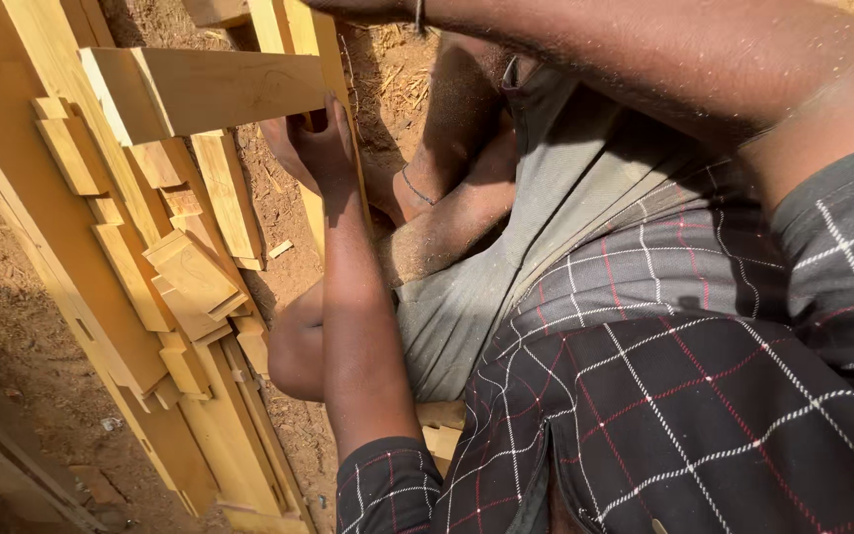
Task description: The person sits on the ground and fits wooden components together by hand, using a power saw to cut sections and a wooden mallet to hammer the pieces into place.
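Pale sawn timber fills the left of the view. The person's left hand (313, 148) grips the near end of a short wooden block (205, 89), fingers (336, 129) wrapped round its end so that it is held off the ground above the long plank (71, 257), which lies on the sandy ground (12, 277). Beside and upon that plank rests a scatter of small offcuts (190, 272), laid close, seemingly to be within easy reach. The right arm (644, 59) crosses the top of the view, and its hand is out of sight, so its grip cannot be told. The person crouches low over the plank, knee (298, 346) just beside it, likely for steadiness.
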